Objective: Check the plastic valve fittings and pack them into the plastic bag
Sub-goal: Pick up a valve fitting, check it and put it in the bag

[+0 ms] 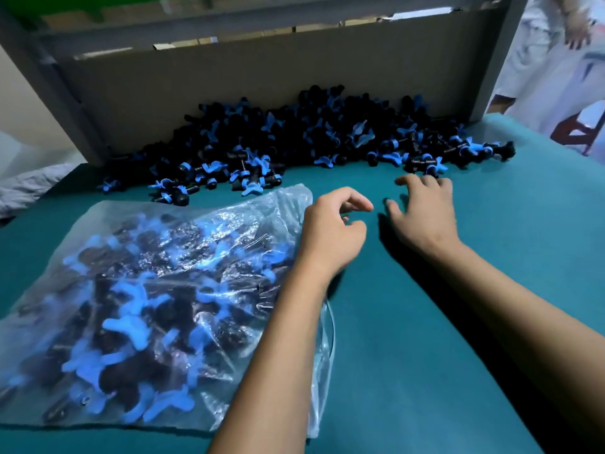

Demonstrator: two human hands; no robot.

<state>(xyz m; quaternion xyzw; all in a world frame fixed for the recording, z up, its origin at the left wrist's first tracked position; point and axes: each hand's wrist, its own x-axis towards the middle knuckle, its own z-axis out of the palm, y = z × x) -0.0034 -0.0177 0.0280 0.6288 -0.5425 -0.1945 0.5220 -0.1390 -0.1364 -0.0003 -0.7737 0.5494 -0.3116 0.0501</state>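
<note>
Reaching out over the teal table (425, 371), the right hand (425, 211) spreads its fingers, relaxed and grasping nothing, with the fingertips just short of the nearest loose valve fittings (422, 163) at the edge of the heap. That grip looks ready to rake or pick a piece from the pile, which would explain why it sits so close to the front row.

The left hand (330, 231) hovers at the right edge of the plastic bag (157, 290), fingers curled loosely with thumb and forefinger near each other. Whether it pinches the film of the bag's mouth or holds nothing I cannot tell; its place there suggests it keeps the opening within reach for the next piece.

The bag lies flat on the table to the left, already well filled with black bodies and blue winged handles showing through the clear film. Beyond both hands the unpacked fittings lie in a long heap spilling from a tipped cardboard box (262, 73), whose wall stands behind them and stops the pile from spreading backward. My guess is that packing is far along for this bag, though plenty of stock remains. At the far right stands another person in white clothing (550, 60).
</note>
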